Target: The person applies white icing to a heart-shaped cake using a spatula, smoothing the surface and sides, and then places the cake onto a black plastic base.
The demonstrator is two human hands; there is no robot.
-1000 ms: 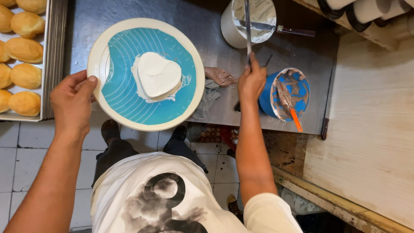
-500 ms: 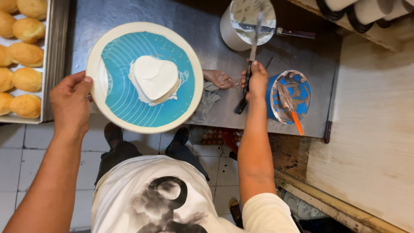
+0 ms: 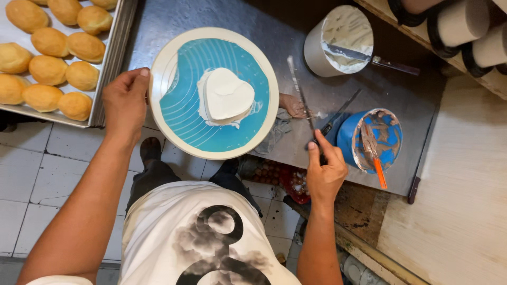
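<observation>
The cake (image 3: pixel 226 96) is a small heart shape coated in white cream, sitting dead centre on the turntable (image 3: pixel 158 79), a round white disc with a teal ribbed top. The cream looks soft and smeary, so touching the cake itself would probably dent it; the safe place to grab is the turntable's rim, which looks stiff and easy to spin.

That's where the left hand (image 3: pixel 125 101) is, fingers curled over the rim on the left side. The right hand (image 3: pixel 326 171) is closed around the dark handle of a long spatula (image 3: pixel 299 92), blade pointing up and away over the desk (image 3: pixel 264 21), just right of the turntable and not touching the cake. The blade is thin and likely a bit flexy, with cream smeared on it.

Further out: a white tub (image 3: pixel 338 42) of cream with a knife (image 3: pixel 369 57) lying across it, a blue bowl (image 3: pixel 346 138) with an orange-handled scraper (image 3: pixel 374 158) in it, and a rag (image 3: pixel 277 132) tucked by the turntable. On the far left there's a tray (image 3: pixel 113 58) of golden buns (image 3: pixel 50 42).
</observation>
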